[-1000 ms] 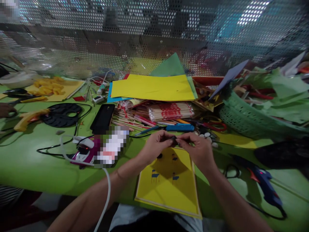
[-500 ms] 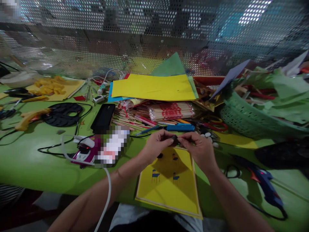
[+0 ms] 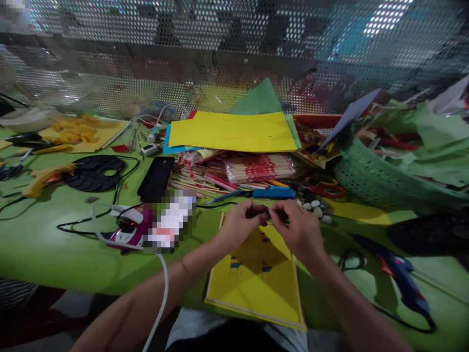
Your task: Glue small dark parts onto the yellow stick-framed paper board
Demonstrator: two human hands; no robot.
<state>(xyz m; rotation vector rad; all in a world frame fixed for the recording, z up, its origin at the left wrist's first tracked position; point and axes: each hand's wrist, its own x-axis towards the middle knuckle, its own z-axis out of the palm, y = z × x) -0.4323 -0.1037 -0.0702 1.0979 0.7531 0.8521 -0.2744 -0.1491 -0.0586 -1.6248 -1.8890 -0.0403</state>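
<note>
Above the far end of a yellow board (image 3: 252,298) with a pale wooden frame, my two hands meet at the fingertips. My left hand (image 3: 242,224) is closed, pinching a small dark piece (image 3: 267,213) that looks like a pebble; fingers cover most of it. From the other side, my right hand (image 3: 299,230) has its thumb and fingertips pressed together at the same piece. Small blue chair-like figures (image 3: 235,265) with thin legs are on the board. Just beyond my right hand lie several pale pebbles (image 3: 317,211).
A blue glue gun (image 3: 397,274) lies to the right, near a green basket (image 3: 366,171) of paper scraps. At left are a power strip (image 3: 126,237), a black phone (image 3: 157,178) and a yellow glue gun (image 3: 47,178). A blue cutter (image 3: 274,193) and stick bundles (image 3: 260,167) lie ahead.
My fingers have turned around the dark piece, so less of it shows. My right hand has shifted slightly left, and my left hand now hides the dark spot on the board.
</note>
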